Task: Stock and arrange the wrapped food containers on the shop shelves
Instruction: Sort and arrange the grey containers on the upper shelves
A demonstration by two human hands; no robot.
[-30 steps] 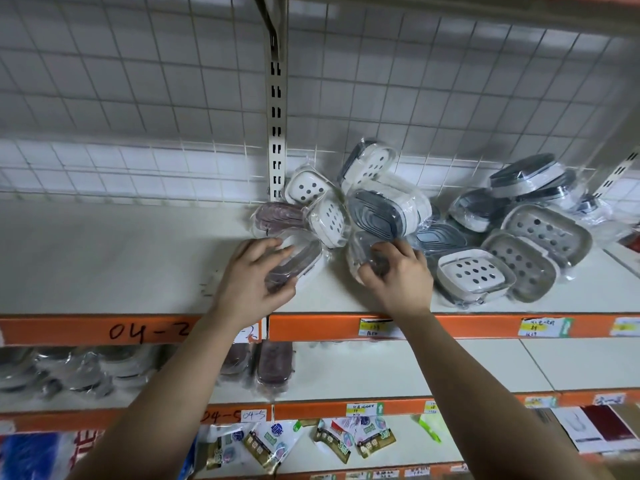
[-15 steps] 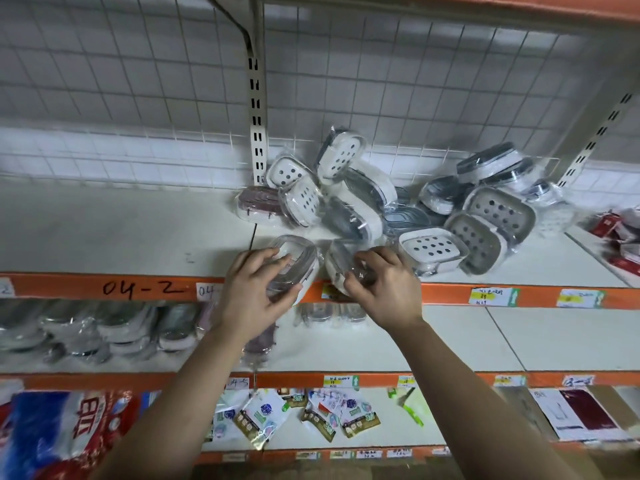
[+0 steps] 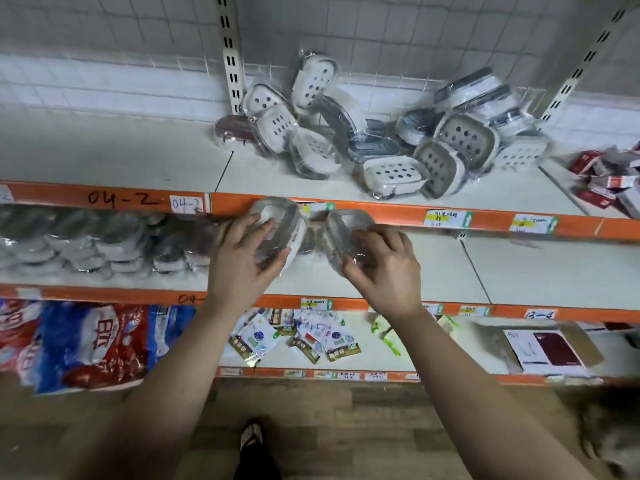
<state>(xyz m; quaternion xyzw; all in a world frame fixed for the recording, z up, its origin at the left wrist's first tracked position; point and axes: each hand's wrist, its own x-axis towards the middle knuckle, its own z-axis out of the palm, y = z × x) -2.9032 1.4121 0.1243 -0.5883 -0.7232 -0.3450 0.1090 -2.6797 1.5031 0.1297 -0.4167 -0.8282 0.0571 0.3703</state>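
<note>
My left hand (image 3: 244,261) grips a clear wrapped container (image 3: 277,216) in front of the orange edge of the top shelf. Beside it, my right hand (image 3: 384,268) holds a second clear wrapped container (image 3: 346,225) at the same height. Both containers hang in the air in front of the middle shelf (image 3: 519,268). A loose pile of wrapped white, grey and dark containers (image 3: 381,133) lies on the top shelf (image 3: 104,150) behind them. More wrapped containers (image 3: 104,244) stand in rows on the left of the middle shelf.
An upright slotted post (image 3: 230,50) rises behind the pile. Red and white boxes (image 3: 609,181) lie at the top shelf's right end. The bottom shelf holds red and blue bags (image 3: 86,344), small packets (image 3: 311,337) and a flat box (image 3: 543,348). My foot (image 3: 251,434) is on the wooden floor.
Both hands have pulled their containers off the top shelf and lowered them in front of the middle shelf. The view has tilted downward.
</note>
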